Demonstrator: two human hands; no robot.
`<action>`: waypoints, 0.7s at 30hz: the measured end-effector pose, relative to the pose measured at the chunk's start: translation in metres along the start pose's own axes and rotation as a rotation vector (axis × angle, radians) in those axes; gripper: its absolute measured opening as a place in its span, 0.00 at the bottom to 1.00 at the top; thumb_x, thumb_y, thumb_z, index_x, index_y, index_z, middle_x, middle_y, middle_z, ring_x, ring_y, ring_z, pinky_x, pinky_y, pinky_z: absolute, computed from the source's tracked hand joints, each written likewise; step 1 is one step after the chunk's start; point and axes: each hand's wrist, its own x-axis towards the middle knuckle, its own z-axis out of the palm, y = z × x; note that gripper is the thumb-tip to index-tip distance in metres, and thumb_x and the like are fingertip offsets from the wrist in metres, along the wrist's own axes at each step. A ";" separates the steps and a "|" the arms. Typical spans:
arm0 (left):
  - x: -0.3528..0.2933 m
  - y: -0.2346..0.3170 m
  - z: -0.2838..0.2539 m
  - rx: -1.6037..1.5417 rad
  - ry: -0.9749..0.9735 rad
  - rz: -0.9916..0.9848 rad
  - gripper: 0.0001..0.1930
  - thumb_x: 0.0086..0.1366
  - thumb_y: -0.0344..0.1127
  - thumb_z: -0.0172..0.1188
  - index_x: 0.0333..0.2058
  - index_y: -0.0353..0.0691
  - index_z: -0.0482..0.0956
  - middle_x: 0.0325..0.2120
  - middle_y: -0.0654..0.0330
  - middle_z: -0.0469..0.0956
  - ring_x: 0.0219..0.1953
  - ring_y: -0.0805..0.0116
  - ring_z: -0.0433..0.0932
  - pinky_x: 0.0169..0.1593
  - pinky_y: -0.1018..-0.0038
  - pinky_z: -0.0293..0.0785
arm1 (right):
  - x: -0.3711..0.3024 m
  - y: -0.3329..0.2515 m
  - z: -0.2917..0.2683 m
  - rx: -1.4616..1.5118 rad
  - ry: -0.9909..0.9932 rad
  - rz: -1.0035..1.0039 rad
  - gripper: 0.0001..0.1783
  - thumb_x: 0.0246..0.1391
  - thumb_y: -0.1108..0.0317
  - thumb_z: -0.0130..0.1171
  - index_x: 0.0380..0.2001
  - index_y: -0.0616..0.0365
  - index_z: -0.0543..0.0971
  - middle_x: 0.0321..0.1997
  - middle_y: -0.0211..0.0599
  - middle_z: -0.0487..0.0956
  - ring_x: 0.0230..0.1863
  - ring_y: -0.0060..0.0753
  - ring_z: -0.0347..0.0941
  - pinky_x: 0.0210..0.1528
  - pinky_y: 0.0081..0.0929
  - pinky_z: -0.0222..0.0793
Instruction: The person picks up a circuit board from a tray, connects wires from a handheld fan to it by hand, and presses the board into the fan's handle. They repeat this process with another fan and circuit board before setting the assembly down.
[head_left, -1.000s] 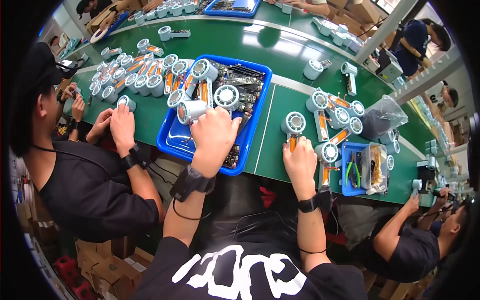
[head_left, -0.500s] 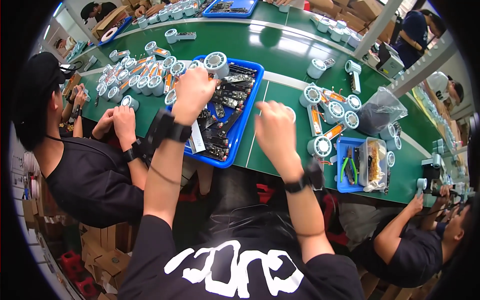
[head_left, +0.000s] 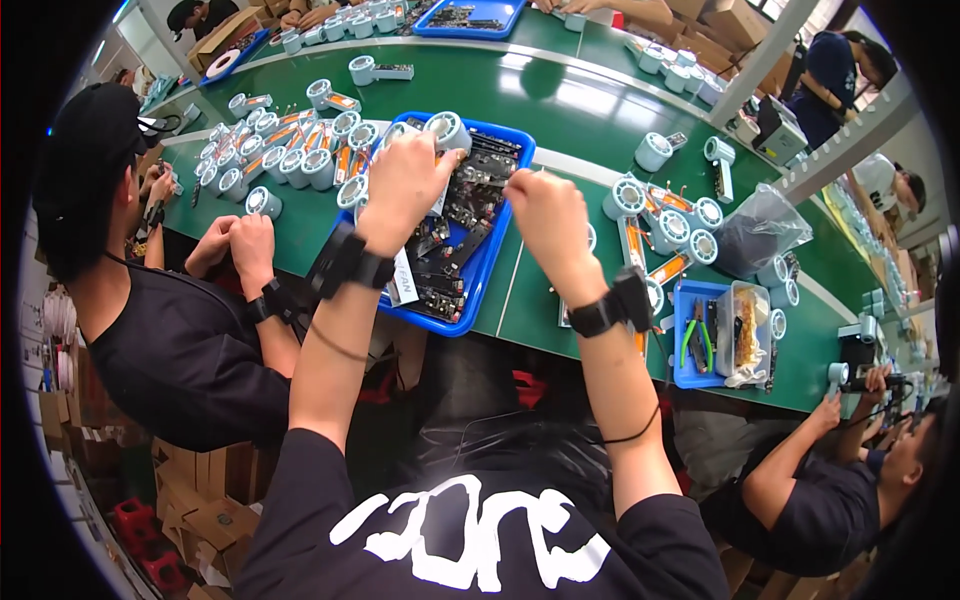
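Above blue tray [head_left: 478,282], both hands

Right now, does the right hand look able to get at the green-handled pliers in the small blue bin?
Probably yes. The right hand is raised over the blue tray's edge, and the green-handled pliers lie uncovered in the open small blue bin to its right, with nothing between them.

Factory assembly line: green bench [head_left: 560,100], parts trays [head_left: 480,270].
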 end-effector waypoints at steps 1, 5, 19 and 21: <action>-0.014 0.006 0.001 -0.167 0.117 0.126 0.20 0.60 0.46 0.67 0.40 0.32 0.82 0.36 0.45 0.82 0.39 0.46 0.83 0.46 0.59 0.79 | -0.007 0.006 -0.009 0.066 0.052 -0.019 0.07 0.52 0.68 0.66 0.31 0.59 0.83 0.31 0.42 0.84 0.32 0.44 0.81 0.34 0.35 0.74; -0.064 0.048 0.011 -0.290 0.256 0.563 0.19 0.59 0.40 0.68 0.46 0.34 0.80 0.42 0.50 0.81 0.41 0.49 0.81 0.46 0.60 0.78 | -0.040 0.010 -0.047 0.381 -0.032 0.151 0.07 0.54 0.71 0.65 0.34 0.64 0.83 0.30 0.37 0.84 0.29 0.29 0.80 0.33 0.25 0.73; -0.181 0.057 0.124 -1.749 -0.322 -0.317 0.24 0.61 0.21 0.64 0.57 0.31 0.73 0.47 0.51 0.80 0.52 0.63 0.80 0.56 0.70 0.76 | -0.188 0.069 0.001 0.950 0.068 0.714 0.04 0.62 0.76 0.60 0.38 0.66 0.80 0.32 0.34 0.82 0.30 0.19 0.76 0.33 0.16 0.71; -0.180 0.067 0.136 -1.905 -0.257 -0.312 0.24 0.62 0.21 0.64 0.57 0.29 0.73 0.47 0.48 0.80 0.54 0.60 0.79 0.59 0.68 0.75 | -0.198 0.072 0.009 1.148 0.127 0.783 0.04 0.63 0.77 0.58 0.40 0.65 0.79 0.35 0.34 0.82 0.30 0.20 0.76 0.33 0.16 0.71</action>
